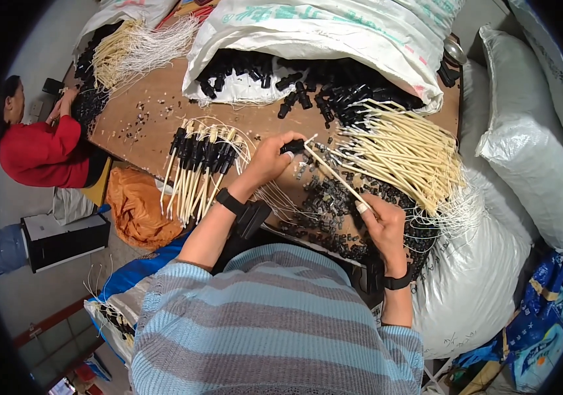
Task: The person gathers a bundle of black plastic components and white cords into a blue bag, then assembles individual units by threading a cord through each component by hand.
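My left hand (pixel 269 160) is closed around a black plastic fitting (pixel 292 147) over the middle of the table. In my right hand (pixel 384 225) is the near end of a thin cream-coloured tube (pixel 335 174). The tube slants up to the left, and its white-tipped far end meets the fitting; whether it is inside or only against it I cannot tell. Below the hands lies a heap of small dark clips (pixel 327 204). To the left is a row of cream tubes with black fittings and white cords (pixel 205 164). A loose bundle of cream tubes (pixel 403 155) lies at the right.
A white woven sack (pixel 314 33) spills black fittings (pixel 303 99) at the back. More tubes and white cords (pixel 123 52) lie far left, where a person in red (pixel 44 145) works. Full white sacks (pixel 472 283) stand right, an orange bag (pixel 136 207) left.
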The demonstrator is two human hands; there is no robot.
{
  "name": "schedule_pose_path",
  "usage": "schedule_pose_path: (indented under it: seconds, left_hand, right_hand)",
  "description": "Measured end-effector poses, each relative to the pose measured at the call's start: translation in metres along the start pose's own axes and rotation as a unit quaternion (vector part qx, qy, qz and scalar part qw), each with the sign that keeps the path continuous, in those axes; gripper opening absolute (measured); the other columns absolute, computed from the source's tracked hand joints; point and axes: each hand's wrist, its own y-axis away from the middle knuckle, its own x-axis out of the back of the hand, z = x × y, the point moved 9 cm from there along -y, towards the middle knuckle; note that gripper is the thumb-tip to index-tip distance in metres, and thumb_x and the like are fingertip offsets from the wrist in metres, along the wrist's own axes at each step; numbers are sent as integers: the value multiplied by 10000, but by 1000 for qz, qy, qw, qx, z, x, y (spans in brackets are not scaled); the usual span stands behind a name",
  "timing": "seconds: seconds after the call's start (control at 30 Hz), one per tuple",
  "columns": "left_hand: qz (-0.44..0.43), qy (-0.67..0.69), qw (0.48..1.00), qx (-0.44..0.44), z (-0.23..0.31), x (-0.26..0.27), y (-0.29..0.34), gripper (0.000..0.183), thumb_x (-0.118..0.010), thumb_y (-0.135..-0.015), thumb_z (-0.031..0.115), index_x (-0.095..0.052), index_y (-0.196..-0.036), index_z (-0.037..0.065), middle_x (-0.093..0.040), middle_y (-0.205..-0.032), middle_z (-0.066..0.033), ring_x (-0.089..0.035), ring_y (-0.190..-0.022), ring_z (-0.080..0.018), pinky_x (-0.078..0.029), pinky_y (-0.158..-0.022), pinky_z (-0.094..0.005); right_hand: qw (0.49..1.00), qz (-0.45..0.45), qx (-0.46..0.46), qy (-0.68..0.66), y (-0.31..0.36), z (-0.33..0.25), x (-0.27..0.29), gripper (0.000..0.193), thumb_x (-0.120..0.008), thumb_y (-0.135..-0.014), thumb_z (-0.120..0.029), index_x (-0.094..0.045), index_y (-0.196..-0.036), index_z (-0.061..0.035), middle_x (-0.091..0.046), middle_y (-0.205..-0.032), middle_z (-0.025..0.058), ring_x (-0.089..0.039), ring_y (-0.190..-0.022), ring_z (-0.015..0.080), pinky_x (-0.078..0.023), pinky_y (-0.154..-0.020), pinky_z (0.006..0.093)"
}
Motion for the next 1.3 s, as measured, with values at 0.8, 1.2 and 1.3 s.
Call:
schedule_pose_path:
  seconds: [0.8,1.2,1.3]
  left_hand:
    - [-56,-85,990,93,7,-36,28,293,-653,-751,7,-640,-1044,22,-656,-804,-34,-589,-680,-108,-474,-641,-268]
    - [-40,-251,963,-88,47,-42,36,415,-575,-668,-66,-630,-1056,70,-645,-938,-135,-609,-925,-336,-498,-759,-411]
    - [-57,-242,963,-103,54,-49,36,426,-579,-662,-69,-632,-1057,81,-649,-936,-125,-615,-924,-327,-503,-747,-402]
  right_hand:
    - [999,-31,-11,34,-10,-11,-67,189,-694,-770,-90,-680,-955,-55,-648,-717,159,-642,-626,306,-491,-553,347]
    - [993,20,12,114,-15,-18,-52,160,-659,-795,-85,-701,-945,-49,-655,-727,158,-647,-617,300,-499,-568,332]
    - [997,18,35,71,-14,-16,-58,138,-657,-802,-93,-701,-924,-43,-650,-716,168,-642,-608,306,-494,-562,340]
